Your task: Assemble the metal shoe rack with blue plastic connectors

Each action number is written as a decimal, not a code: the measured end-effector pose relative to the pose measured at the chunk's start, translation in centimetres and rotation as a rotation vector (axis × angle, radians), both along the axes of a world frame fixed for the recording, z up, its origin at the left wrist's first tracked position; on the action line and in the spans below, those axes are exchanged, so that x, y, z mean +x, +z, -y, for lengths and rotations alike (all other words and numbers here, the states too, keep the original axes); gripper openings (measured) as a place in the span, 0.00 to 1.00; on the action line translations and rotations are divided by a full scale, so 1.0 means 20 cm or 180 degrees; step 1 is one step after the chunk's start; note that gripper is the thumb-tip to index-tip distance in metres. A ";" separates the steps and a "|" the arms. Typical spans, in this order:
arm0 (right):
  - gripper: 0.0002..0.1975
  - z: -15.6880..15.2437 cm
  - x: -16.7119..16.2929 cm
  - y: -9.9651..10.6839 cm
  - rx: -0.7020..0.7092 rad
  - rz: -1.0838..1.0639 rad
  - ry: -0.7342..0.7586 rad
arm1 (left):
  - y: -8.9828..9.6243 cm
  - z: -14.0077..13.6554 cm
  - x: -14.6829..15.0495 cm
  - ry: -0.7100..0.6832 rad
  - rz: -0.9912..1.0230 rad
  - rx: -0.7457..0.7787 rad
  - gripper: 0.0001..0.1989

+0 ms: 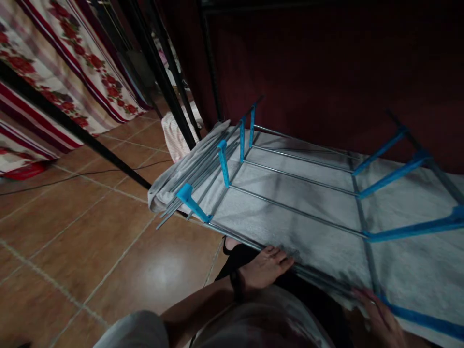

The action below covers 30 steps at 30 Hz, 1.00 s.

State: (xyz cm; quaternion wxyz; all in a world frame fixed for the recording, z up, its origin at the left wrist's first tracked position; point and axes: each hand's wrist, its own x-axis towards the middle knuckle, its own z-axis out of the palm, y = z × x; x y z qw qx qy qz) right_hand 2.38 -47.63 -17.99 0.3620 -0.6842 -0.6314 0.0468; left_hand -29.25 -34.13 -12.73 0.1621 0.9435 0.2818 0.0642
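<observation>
Left hand lies palm down across the near rod, fingers slightly bent and close together; whether it grips or merely rests cannot be told; a dark band sits at its wrist; right hand is blurred, at the same rod's other stretch, just beside a blue bracket; its fingers appear partly bent, though its hold cannot be determined.

Directly ahead of both hands lies the rack, metal rods joined by blue brackets, several of which stand up from its frame; it rests on a pale cloth; ahead and left of the left hand, a bundle of loose rods lies on the cloth, some ends past its edge; left of that hand is the tiled floor; farther off, a black pole slants across the floor; beyond the rack stands a dark red panel; farthest left hangs a floral curtain.
</observation>
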 end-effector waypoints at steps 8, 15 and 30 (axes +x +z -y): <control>0.22 -0.20 -0.22 -0.05 0.0192 0.0864 0.1043 | -0.06 0.01 0.00 0.0101 0.0129 0.0045 0.21; 0.23 -0.27 -0.26 -0.21 0.0127 0.1454 0.1520 | -0.12 0.02 -0.03 0.0126 0.0062 0.0215 0.19; 0.16 -0.34 -0.15 -0.29 0.0647 0.1744 0.1842 | -0.20 0.16 -0.77 0.4255 0.2076 0.0117 0.11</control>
